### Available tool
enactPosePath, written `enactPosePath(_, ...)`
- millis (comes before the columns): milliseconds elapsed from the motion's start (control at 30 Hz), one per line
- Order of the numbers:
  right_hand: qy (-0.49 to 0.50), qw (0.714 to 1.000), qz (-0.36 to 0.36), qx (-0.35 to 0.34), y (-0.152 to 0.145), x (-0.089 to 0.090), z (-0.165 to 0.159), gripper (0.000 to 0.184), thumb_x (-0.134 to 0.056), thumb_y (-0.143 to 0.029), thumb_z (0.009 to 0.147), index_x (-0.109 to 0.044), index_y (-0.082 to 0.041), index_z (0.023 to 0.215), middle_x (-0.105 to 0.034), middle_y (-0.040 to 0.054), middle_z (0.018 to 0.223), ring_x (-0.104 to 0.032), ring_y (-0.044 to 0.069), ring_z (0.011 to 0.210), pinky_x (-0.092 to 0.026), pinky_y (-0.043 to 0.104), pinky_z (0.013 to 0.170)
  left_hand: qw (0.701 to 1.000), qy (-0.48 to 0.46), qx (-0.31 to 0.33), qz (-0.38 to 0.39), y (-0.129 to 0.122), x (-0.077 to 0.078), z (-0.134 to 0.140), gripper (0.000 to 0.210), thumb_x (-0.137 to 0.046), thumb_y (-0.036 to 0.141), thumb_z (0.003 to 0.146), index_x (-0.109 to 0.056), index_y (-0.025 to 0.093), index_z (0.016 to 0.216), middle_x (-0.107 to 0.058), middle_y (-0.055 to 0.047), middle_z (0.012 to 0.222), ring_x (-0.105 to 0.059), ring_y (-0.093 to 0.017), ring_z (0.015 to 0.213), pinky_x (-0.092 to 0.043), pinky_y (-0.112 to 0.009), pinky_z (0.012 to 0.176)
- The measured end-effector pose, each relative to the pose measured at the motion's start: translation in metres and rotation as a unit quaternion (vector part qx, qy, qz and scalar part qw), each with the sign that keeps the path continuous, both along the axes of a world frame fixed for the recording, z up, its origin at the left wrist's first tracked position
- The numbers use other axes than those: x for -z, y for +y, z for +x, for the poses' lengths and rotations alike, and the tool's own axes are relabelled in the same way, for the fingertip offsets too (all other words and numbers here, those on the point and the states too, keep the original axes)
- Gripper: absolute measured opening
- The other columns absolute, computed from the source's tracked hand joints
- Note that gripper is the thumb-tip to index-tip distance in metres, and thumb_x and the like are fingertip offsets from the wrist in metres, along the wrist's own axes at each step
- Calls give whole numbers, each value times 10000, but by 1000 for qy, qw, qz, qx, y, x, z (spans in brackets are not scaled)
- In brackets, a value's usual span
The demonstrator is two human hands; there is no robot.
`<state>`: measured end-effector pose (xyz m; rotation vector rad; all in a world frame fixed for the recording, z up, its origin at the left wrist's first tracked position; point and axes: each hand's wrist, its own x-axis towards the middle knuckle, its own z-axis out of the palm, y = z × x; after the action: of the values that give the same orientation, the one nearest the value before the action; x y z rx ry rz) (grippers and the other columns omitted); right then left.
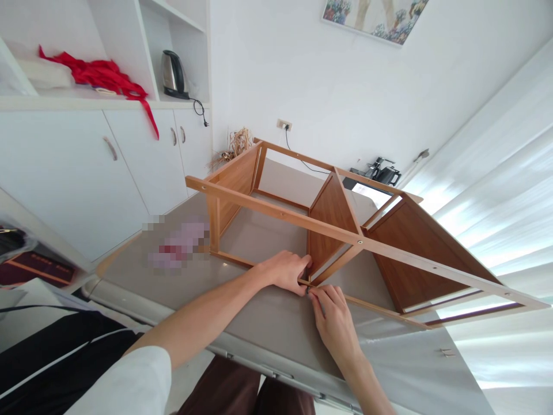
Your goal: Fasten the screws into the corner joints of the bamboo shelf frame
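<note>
One wooden frame [319, 226], long and open-sided, is lying on its side across the grey bench [276, 328], spanning from 10 o'clock to 3 o'clock of the hands.

Three panels, brown: left panel [235, 185], middle panel [328, 213], right panel [427, 253]; all are standing between the rails.

One left hand [290, 271]: its fingers are gripping the lower rail [380, 309] beside the foot of the middle panel.

One right hand [333, 305], at 4 o'clock of the left: its fingers are pinching a small dark piece [308, 290] against that rail; its exact kind is too small to tell.

Two or so loose pins [447, 353] are lying on the bench at 4 o'clock of the hands.

Progress, as judged: the frame is already holding its shape, with all three panels in place; the joint under the fingers is apparently being fastened and is looking unfinished. The pins are seemingly waiting unused. Whether the other joints are sitting tight, one cannot tell.

Surroundings: a blurred pinkish item [179, 245] is lying towards 10 o'clock; a steel kettle [175, 75] is standing on a shelf at 11 o'clock.
</note>
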<state>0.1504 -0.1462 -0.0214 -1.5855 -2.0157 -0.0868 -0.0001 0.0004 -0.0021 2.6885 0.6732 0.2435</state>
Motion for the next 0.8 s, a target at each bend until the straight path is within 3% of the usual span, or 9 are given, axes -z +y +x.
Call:
enactPosePath(200, -14, 1000, 5, -20, -2, 1, 2, 192, -449, -146, 990, -630, -208, 1004, -622, 59, 938, -526, 198, 843, -457, 348, 790, 1000, -7, 2, 4, -1, -1, 0, 533, -707, 486, 663, -498, 214, 1071, -737, -2, 806, -710, -260, 735, -446, -315, 570)
enactPosePath(533, -92, 996, -3, 10, -4, 11, 2, 230, -419, -94, 967, -621, -196, 1009, -598, 79, 930, -513, 224, 856, -447, 384, 797, 1000, -13, -2, 4, -1, 0, 0, 503, -701, 476, 652, -487, 227, 1034, -737, 8, 785, -703, -252, 705, -409, -307, 541)
enactPosePath(800, -45, 998, 25, 30, -5, 8, 2, 198, -445, -201, 993, -639, -212, 1030, -601, 78, 940, -522, 209, 820, -462, 375, 773, 1000, -10, -1, 2, 0, 0, 0, 510, -689, 500, 661, -489, 221, 1038, -737, -3, 801, -706, -255, 729, -409, -311, 548)
